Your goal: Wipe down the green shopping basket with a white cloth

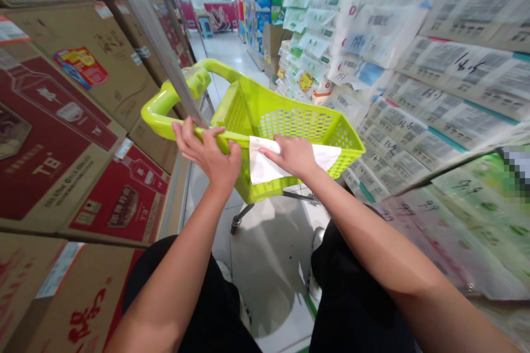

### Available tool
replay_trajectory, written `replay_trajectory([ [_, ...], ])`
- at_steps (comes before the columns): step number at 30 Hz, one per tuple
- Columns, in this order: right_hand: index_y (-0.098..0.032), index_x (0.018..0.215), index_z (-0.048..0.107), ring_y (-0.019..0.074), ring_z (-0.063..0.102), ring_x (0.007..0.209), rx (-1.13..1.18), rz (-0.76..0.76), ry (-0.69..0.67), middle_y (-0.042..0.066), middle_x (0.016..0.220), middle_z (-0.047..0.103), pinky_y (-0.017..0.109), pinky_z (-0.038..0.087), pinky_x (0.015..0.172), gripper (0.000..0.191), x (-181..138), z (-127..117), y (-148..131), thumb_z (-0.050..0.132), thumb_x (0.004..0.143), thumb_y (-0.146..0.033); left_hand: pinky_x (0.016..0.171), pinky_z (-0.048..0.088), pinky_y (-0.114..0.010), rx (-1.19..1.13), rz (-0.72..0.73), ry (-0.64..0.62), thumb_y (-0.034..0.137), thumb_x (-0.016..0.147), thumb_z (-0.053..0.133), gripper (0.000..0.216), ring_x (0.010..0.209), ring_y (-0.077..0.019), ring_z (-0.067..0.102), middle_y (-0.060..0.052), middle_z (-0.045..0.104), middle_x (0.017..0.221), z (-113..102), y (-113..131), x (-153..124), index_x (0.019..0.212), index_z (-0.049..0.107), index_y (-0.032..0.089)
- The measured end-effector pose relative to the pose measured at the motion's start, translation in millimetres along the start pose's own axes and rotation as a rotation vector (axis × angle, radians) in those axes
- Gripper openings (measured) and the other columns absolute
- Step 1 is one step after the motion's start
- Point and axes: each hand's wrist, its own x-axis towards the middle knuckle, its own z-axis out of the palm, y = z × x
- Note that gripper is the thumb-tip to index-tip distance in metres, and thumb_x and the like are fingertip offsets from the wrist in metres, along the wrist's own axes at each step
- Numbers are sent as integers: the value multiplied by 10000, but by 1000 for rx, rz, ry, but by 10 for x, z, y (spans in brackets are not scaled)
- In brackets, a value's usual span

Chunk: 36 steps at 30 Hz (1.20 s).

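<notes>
A lime-green plastic shopping cart [331, 135] stands on the white tiled floor right in front of me. My left hand [207, 154] is closed round the cart's near rim beside its curved handle [165, 107]. My right hand [293, 155] lies with fingers pressed on a white cloth [265, 168] draped over the near rim. My black-clad knees show at the bottom of the view.
Stacked brown and red cardboard boxes [62, 138] fill shelves close on the left, with a metal upright [161, 44] crossing before the cart. Plastic-wrapped printed packs [434, 99] are piled on the right. A narrow aisle [227, 49] runs ahead toward distant shelves.
</notes>
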Motion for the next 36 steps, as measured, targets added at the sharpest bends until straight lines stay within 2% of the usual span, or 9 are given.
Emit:
replay_trajectory([
  [8,-202,1079,709,286,703,897,-84,62,-54,123,1002,779,309,360,700,792,-241,73,578,181,1004,-788,1333,92,-571,-39,-1,67,198,736,598,348,1642,-319,83,-117,317,1684,27,-268,277,1082,615,229],
  [12,-196,1097,710,287,702,914,-98,73,-46,132,1026,777,313,362,713,758,-302,78,698,201,1021,-753,1342,68,-555,-33,21,50,207,708,613,380,1644,-310,75,-115,316,1685,66,-328,334,1086,619,237],
  [17,-196,1084,716,286,705,926,-73,74,-11,129,1035,781,314,359,720,766,-228,82,561,185,1027,-745,1340,52,-570,-24,16,64,197,736,594,354,1643,-322,62,-124,292,1687,90,-178,233,1089,597,224],
  [21,-202,1090,702,275,702,933,6,0,65,112,1047,783,310,351,723,725,-91,84,205,203,1040,-725,1329,92,-570,16,69,90,227,800,604,314,1633,-352,70,-158,273,1676,92,-57,68,1112,586,191],
  [26,-186,1110,689,258,687,965,99,-73,132,120,1074,776,307,354,754,729,-1,64,-151,170,1057,-694,1310,79,-623,17,130,68,330,881,595,303,1623,-386,23,-182,252,1668,60,-104,-41,1143,597,179],
  [30,-179,1138,674,264,682,958,90,-105,107,123,1099,771,305,339,728,691,-38,59,-86,182,1069,-660,1321,83,-591,40,82,43,348,884,589,293,1631,-349,39,-130,285,1673,-13,-192,41,1134,620,199],
  [33,-182,1124,669,269,683,936,44,-72,73,125,1081,773,308,317,701,639,-99,77,114,236,1068,-648,1320,68,-585,10,55,36,341,857,573,304,1633,-355,48,-100,298,1673,-54,-275,163,1123,616,201],
  [36,-194,1072,675,264,686,891,-12,-16,35,109,1038,779,311,287,669,603,-174,105,355,283,1059,-653,1327,57,-602,-32,66,62,287,790,598,311,1632,-359,78,-136,329,1654,-53,-384,292,1090,620,207],
])
